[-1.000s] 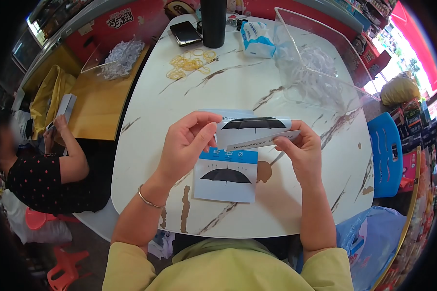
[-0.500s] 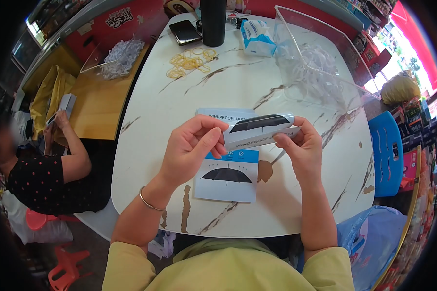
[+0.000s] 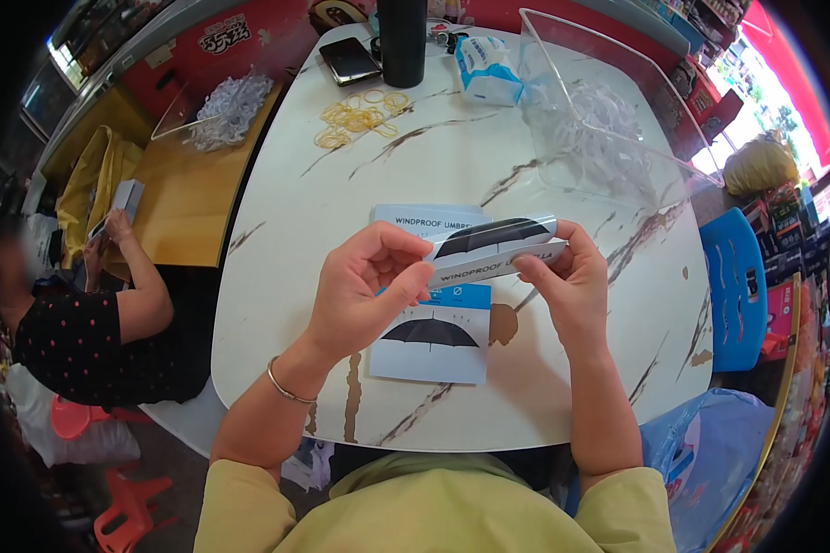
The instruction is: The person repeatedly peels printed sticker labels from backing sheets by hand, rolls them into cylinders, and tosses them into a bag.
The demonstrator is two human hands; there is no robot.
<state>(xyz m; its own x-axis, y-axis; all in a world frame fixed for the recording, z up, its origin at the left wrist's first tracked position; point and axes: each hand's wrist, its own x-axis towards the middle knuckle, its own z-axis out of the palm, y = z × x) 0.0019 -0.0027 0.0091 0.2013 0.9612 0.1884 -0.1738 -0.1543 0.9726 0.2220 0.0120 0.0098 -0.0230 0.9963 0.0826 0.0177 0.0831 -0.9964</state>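
A folded white card (image 3: 493, 241) printed with a black umbrella and the words "WINDPROOF UMBRELLA" is held above the table, bent lengthwise into two panels. My left hand (image 3: 364, 286) pinches its left end, fingers curled and thumb at the lower edge. At the other end, my right hand (image 3: 572, 281) grips it, thumb in front and fingers behind. Below my hands lies a flat part with a blue band and an umbrella picture (image 3: 429, 346). Another printed part (image 3: 424, 219) shows behind the held card; whether the two join is hidden.
Rubber bands (image 3: 360, 118), a phone (image 3: 350, 61), a black bottle (image 3: 403, 46) and a blue-white packet (image 3: 489, 69) sit toward the back. A clear bin (image 3: 609, 138) holds translucent strips. A blue chair (image 3: 733, 295) stands right; another person (image 3: 83, 332) works at left.
The card has tilted slightly, showing more of the lower panel's lettering. My left thumb has moved down and right to its lower edge. Both hands have shifted very slightly.
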